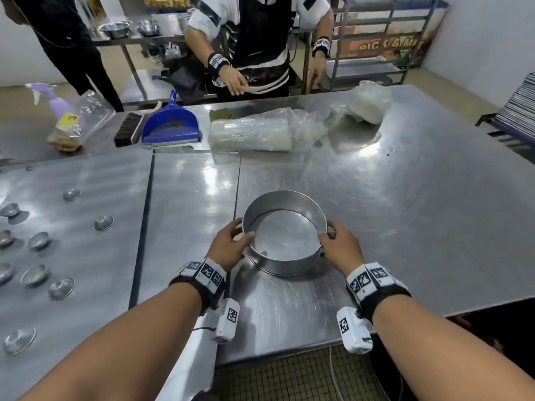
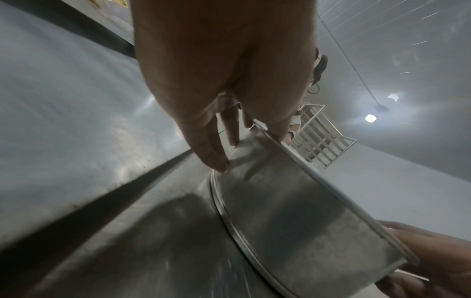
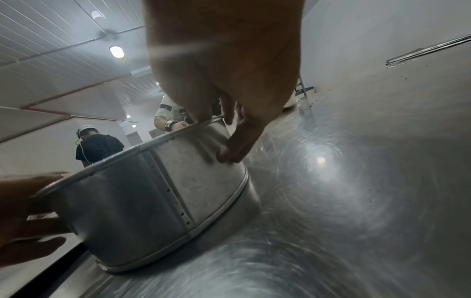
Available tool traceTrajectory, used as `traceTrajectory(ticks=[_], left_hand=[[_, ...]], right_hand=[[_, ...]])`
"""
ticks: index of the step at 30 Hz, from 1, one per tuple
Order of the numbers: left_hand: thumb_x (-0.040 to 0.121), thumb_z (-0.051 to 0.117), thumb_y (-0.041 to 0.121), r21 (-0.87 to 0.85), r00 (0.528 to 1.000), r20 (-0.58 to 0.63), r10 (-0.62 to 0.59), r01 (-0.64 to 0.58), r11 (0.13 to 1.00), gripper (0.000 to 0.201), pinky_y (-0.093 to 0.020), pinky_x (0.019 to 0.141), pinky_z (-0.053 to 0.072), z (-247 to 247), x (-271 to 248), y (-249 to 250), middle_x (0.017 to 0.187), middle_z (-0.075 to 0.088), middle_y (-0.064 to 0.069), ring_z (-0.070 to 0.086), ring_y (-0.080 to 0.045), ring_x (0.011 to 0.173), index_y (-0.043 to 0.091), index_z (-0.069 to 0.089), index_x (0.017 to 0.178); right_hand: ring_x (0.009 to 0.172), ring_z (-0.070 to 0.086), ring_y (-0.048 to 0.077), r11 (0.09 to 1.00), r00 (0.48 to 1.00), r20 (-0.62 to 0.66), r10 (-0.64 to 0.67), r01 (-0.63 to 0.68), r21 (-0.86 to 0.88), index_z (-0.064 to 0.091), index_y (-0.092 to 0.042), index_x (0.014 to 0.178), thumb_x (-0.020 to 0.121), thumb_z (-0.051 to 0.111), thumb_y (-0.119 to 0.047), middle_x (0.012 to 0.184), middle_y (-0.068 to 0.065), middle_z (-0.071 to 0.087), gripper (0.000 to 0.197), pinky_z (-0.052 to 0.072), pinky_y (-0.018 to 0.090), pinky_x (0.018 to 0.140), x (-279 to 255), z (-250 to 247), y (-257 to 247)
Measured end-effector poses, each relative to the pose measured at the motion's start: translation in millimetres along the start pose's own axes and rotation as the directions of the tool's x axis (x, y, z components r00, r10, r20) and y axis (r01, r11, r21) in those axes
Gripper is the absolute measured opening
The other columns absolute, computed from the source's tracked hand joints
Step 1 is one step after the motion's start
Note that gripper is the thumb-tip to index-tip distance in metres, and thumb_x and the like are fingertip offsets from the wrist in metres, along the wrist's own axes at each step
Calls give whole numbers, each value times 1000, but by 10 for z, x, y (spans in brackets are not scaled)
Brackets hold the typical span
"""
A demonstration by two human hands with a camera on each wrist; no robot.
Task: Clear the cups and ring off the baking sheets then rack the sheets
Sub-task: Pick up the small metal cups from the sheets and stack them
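Observation:
A round metal ring (image 1: 285, 263) stands on the steel table (image 1: 405, 212), just right of two baking sheets. My left hand (image 1: 241, 230) grips its left rim, thumb inside and fingers on the outer wall. My right hand (image 1: 328, 231) grips the right rim the same way. The left wrist view shows my fingers (image 2: 216, 159) on the ring's wall (image 2: 293, 211). The right wrist view shows my fingers (image 3: 229, 153) on the ring's side (image 3: 203, 181). The left sheet (image 1: 72, 169) carries several small metal cups (image 1: 103, 222). The middle sheet (image 1: 191, 183) is bare.
At the far side of the table lie a blue dustpan (image 1: 170, 123), a brush (image 1: 127, 128), a spray bottle (image 1: 62, 111) and plastic-wrapped stacks (image 1: 252, 133). A person (image 1: 254, 39) stands across the table. A metal rack (image 1: 373, 62) is behind, and stacked trays (image 1: 518, 105) are at the right.

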State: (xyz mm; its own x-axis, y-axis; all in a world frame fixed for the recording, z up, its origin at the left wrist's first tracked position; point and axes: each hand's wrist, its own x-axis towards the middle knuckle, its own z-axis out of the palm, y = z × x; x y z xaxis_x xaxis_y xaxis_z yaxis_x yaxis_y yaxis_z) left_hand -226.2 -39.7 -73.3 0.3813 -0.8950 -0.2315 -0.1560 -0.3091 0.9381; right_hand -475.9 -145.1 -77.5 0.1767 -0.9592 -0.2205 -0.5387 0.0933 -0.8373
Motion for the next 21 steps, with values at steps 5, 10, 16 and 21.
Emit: traceTrajectory(ticks=[5,10,16,21], left_hand=[[92,69,36,37,998,-61,18,-16,999,55,-34,71,60,30,72,-62,127,63,-3,65,-20,109,24,50,143],[90,68,49,45,994,-106,5,0,999,62,-29,67,57,-5,58,-107,121,65,-3,67,-21,104,24,48,143],[88,67,49,165,989,-135,64,-42,985,34,-37,76,60,-394,-50,-58,96,74,0,72,-17,80,24,68,112],[91,66,41,222,963,-266,51,9,975,20,-28,64,55,-1063,-354,-153,84,74,2,71,-15,66,23,69,99]], right_hand=[[99,69,27,999,1000,6,4,-4,-40,57,-29,132,92,59,-36,109,2,71,40,55,46,92,24,-30,-46],[133,46,34,969,998,-36,-47,37,-244,45,-18,144,96,54,-40,141,13,53,53,40,45,107,-33,-66,-267],[123,48,28,899,943,-33,-330,304,-316,65,-17,121,95,56,-33,124,7,63,32,37,39,105,-148,295,-932],[110,57,21,855,885,155,-438,464,-231,69,-20,110,94,56,-36,110,1,68,25,46,36,93,-331,1062,-1367]])
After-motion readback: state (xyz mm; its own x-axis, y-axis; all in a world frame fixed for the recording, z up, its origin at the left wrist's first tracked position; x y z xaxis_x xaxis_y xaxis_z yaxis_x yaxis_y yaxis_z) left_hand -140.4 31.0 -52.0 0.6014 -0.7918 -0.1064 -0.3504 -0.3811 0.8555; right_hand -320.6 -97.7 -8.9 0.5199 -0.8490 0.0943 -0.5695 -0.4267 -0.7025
